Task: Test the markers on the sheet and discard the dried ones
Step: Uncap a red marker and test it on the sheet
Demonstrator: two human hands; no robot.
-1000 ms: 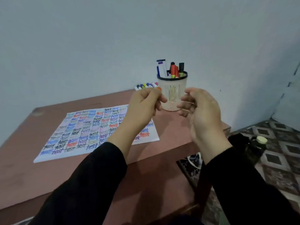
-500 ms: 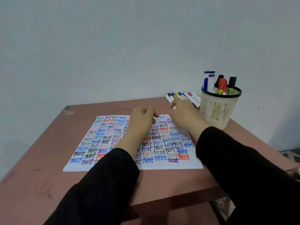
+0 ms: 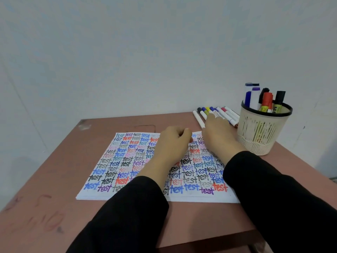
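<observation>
I cannot tell if my right grip point(image 3: 217, 136) holds any of the pens point(image 3: 221, 112) under it, and a bump could roll them away.

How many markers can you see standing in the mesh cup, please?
5 in the cup: blue marker and purple-capped marker left, black-capped marker and red marker middle, black marker right; more may be hidden.

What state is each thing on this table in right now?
Sheet, flat, covered with "test" scribbles.
Loose markers, lying in a row behind the sheet.
Mesh cup, upright, holding capped markers.
Left hand, fingers curled, resting on the sheet; contents hidden.
Right hand, fingers stretched onto the loose markers.
</observation>
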